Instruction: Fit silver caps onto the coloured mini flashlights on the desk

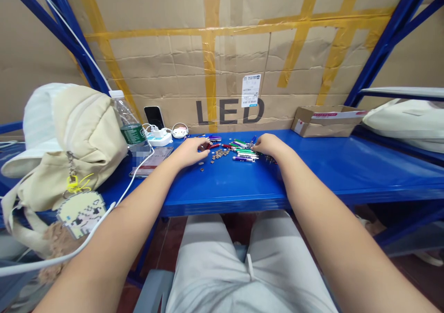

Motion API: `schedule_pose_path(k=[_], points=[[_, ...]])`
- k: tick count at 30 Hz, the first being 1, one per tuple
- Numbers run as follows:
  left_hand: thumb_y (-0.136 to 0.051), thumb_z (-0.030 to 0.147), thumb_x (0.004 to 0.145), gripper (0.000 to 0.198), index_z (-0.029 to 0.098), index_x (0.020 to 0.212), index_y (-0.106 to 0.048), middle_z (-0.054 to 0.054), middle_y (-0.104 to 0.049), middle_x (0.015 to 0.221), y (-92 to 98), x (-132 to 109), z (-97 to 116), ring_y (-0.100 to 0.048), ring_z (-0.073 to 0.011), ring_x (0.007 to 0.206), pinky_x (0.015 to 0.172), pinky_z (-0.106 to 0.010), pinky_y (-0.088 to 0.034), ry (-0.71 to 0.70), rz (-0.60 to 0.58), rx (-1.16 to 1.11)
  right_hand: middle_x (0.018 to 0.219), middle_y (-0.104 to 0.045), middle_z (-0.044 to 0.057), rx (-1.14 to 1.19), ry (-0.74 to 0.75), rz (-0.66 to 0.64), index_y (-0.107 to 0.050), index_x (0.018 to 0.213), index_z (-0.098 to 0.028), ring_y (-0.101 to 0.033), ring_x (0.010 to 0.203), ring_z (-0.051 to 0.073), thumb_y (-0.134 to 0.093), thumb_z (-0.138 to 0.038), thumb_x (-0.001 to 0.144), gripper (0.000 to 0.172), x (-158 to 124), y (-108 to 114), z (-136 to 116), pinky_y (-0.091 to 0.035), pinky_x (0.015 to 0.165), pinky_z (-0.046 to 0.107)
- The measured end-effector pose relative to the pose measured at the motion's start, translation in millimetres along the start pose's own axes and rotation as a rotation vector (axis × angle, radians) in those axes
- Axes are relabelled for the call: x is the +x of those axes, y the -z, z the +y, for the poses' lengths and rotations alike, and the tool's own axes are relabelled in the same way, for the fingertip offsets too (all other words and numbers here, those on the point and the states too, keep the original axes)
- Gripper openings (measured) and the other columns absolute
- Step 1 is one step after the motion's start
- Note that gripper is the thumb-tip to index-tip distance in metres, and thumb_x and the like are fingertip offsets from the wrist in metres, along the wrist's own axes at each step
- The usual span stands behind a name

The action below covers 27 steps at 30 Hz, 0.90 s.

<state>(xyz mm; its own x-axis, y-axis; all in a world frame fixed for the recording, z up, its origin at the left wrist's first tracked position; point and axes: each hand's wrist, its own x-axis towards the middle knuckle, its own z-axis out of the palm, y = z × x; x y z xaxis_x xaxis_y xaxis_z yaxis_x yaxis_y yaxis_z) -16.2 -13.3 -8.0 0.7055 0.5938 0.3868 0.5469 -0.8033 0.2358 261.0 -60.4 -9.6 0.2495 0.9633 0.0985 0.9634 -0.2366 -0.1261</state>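
My left hand is at the left of a pile on the blue table, its fingers closed round a slim dark-red metal tube, like a small pen light. Just right of its thumb lie several small coin-like discs. Across the pile, my right hand bends down with its fingertips pinched at the right ends of the tubes; what they hold is too small to make out. Between the hands lie green tubes and a purple tube. Dark small pieces show partly under my right hand.
A phone, a water bottle, a power strip and a cream bag stand at the left. A white cable crosses my left forearm. An open cardboard box sits back right, before a cardboard wall.
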Motion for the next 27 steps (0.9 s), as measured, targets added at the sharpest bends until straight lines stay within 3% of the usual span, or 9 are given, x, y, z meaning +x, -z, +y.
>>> schedule_pose_path(k=[4, 7, 10, 15, 21, 27], points=[[-0.052, 0.025, 0.078, 0.021, 0.018, 0.095, -0.064, -0.004, -0.067, 0.09, 1.3, -0.1, 1.4, -0.06, -0.0183, 0.081, 0.074, -0.03, -0.044, 0.007, -0.01, 0.018, 0.083, -0.071, 0.011, 0.001, 0.003, -0.038, -0.072, 0.076, -0.016, -0.064, 0.074, 0.021, -0.063, -0.03, 0.074, 0.017, 3.5, 0.8, -2.1, -0.044, 0.063, 0.028], [-0.052, 0.026, 0.078, 0.022, 0.018, 0.096, -0.064, -0.004, -0.067, 0.091, 0.9, -0.3, 0.9, -0.06, -0.0188, 0.082, 0.075, -0.03, -0.044, 0.006, -0.017, 0.006, 0.081, -0.07, 0.011, 0.093, 0.022, 0.034, -0.07, 0.073, -0.016, -0.064, 0.076, 0.022, -0.063, -0.032, 0.076, 0.018, 6.6, -0.3, 1.2, -0.044, 0.066, 0.028], [-0.052, 0.026, 0.078, 0.024, 0.018, 0.098, -0.063, -0.004, -0.067, 0.091, -1.1, -0.5, 1.9, -0.061, -0.0191, 0.083, 0.075, -0.03, -0.045, 0.004, -0.027, -0.032, 0.08, -0.071, 0.009, 0.334, 0.083, 0.157, -0.066, 0.078, -0.015, -0.064, 0.076, 0.019, -0.059, -0.033, 0.082, 0.02, 5.8, -2.7, -0.7, -0.045, 0.065, 0.027], [-0.051, 0.028, 0.08, 0.027, 0.016, 0.1, -0.064, -0.005, -0.067, 0.093, -6.4, -0.4, 11.3, -0.06, -0.0173, 0.076, 0.073, -0.03, -0.046, -0.021, -0.021, -0.108, 0.084, -0.072, 0.008, 0.829, 0.244, 0.144, -0.061, 0.091, -0.015, -0.064, 0.067, 0.014, -0.058, -0.029, 0.084, 0.017, -8.0, -7.4, -29.6, -0.046, 0.057, 0.023], [-0.049, 0.034, 0.083, 0.028, 0.018, 0.101, -0.063, -0.001, -0.066, 0.076, -11.8, -0.2, 15.3, -0.058, -0.0153, 0.063, 0.06, -0.026, -0.045, 0.025, -0.094, -0.315, 0.087, -0.074, 0.007, 1.026, 0.439, 0.164, -0.071, 0.082, -0.014, -0.067, 0.082, 0.017, -0.069, -0.025, 0.073, 0.014, -23.9, -15.1, -67.8, -0.052, 0.075, 0.027], [-0.046, 0.04, 0.086, 0.027, 0.017, 0.082, -0.06, -0.001, -0.062, 0.069, -12.0, 0.7, 15.7, -0.056, -0.0146, 0.062, 0.06, -0.026, -0.044, 0.034, -0.106, -0.417, 0.098, -0.074, 0.006, 1.105, 0.504, 0.185, -0.074, 0.09, -0.017, -0.067, 0.095, 0.02, -0.064, -0.028, 0.077, 0.019, -25.2, -22.0, -73.7, -0.051, 0.088, 0.033]])
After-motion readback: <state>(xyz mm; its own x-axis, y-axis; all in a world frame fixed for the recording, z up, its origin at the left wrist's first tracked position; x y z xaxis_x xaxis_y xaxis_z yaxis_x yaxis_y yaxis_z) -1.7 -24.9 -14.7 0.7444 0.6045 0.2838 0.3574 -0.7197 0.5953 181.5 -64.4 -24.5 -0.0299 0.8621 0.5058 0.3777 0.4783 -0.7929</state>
